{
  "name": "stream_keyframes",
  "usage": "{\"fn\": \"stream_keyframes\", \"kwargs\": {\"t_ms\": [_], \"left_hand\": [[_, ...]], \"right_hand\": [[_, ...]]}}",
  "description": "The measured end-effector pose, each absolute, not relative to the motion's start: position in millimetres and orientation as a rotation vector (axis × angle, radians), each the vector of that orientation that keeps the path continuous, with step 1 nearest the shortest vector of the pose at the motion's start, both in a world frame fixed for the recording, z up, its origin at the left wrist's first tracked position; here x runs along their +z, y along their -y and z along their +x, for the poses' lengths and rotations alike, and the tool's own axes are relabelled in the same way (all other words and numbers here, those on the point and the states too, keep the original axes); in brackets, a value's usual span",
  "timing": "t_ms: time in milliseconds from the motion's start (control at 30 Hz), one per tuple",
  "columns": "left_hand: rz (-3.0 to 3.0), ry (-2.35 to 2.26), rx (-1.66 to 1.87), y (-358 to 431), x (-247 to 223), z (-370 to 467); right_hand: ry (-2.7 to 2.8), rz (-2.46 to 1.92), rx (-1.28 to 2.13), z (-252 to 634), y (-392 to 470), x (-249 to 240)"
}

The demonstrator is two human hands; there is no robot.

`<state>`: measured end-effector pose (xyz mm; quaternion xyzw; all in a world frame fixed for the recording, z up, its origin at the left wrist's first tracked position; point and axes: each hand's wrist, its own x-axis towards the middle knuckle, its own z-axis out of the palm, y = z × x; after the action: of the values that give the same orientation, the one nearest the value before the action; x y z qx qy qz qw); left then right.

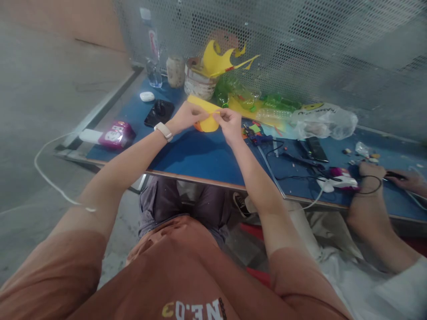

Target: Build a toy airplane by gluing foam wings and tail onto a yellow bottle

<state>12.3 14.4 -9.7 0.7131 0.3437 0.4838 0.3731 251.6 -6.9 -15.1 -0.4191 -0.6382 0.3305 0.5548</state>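
A piece of yellow paper [207, 124], curved into a loop or roll, is held up above the blue table. My left hand [189, 116] pinches its edge from the left, fingers closed on it. From the right, my right hand [228, 122] grips the same edge between thumb and fingers. The fingertips of both hands are close together near the top of the paper. Some orange shows at its lower left side; what it belongs to is too small to tell.
Behind stand a water bottle [153, 58], a jar [175, 72] and a tub [200, 82] with yellow cut paper [216, 60]. Green plastic bottles [230, 91] and a plastic bag [327, 121] lie rightward. A black phone-like object [159, 113] is left. Another person's hands [372, 171] work at far right.
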Motion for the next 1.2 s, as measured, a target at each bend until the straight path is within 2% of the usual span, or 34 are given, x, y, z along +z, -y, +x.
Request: {"fn": "stream_keyframes", "kwargs": {"t_ms": [367,867,1200], "left_hand": [[2.026,-0.935,1.226,-3,2,12],[2.044,-0.944,1.223,-4,2,12],[1.986,-0.954,1.294,14,22,14]], "right_hand": [[1.566,-1.019,0.807,249,13,-13],[1.531,-1.023,0.767,247,18,-3],[1.511,-1.022,0.767,252,13,-3]]}}
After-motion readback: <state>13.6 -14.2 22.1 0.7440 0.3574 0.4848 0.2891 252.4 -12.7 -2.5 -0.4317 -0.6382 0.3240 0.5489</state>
